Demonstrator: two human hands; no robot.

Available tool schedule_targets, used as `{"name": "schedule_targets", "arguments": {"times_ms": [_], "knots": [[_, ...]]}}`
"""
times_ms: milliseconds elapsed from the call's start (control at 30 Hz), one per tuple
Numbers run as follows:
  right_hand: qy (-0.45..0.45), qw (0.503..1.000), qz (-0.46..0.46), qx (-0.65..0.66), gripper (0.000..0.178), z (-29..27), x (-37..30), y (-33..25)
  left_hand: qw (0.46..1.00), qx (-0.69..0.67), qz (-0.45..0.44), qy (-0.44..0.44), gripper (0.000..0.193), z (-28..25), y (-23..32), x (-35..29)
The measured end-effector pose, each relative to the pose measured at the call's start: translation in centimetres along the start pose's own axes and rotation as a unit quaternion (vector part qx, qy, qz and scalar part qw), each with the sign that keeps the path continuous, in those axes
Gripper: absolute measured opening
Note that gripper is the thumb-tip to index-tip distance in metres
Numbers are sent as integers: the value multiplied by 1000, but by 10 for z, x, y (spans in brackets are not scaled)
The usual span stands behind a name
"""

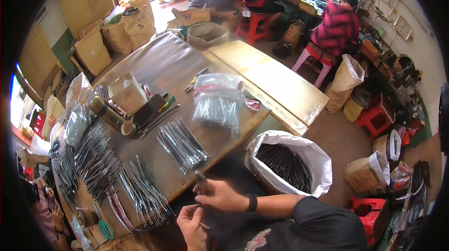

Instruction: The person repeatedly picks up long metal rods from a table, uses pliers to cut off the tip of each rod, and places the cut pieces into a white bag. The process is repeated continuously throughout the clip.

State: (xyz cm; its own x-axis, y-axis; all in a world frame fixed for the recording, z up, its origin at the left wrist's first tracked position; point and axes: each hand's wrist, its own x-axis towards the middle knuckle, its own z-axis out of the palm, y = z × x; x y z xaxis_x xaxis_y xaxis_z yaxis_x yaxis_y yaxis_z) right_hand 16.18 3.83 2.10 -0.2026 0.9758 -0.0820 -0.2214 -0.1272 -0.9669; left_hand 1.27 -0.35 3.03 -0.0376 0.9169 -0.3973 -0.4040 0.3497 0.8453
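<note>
Close to the table's front edge, my right hand (222, 197) is closed around a slim piece with a dark, flat, blade-like end (202, 183). Just below it, my left hand (191, 226) pinches the thin lower part of the same piece; its exact kind is unclear. A neat bundle of thin metal rods (182, 144) lies on the table (159, 64) beyond my hands. To the left is a looser pile of rods (142, 190), with more heaped rods (96, 150) behind. A clear plastic bag (217, 103) full of rods rests near the right edge.
Right of the table stands a white sack (322, 167) of dark rods. A thermos (105, 111), a cup (128, 128) and a cardboard box (126, 94) stand at the left. Teal-handled scissors (106, 230) lie near left. Several other people sit around the room.
</note>
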Motion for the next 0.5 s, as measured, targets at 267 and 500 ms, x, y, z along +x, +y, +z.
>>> {"name": "schedule_targets", "arguments": {"times_ms": [267, 500], "knots": [[21, 1000, -14, -9, 24, -8, 9, -6, 998, 56, -4, -40, 7, 26, 28, 5], [38, 999, -22, -14, 26, -4, 11, -12, 997, 56, -9, -57, 7, 25, 36, 12]]}}
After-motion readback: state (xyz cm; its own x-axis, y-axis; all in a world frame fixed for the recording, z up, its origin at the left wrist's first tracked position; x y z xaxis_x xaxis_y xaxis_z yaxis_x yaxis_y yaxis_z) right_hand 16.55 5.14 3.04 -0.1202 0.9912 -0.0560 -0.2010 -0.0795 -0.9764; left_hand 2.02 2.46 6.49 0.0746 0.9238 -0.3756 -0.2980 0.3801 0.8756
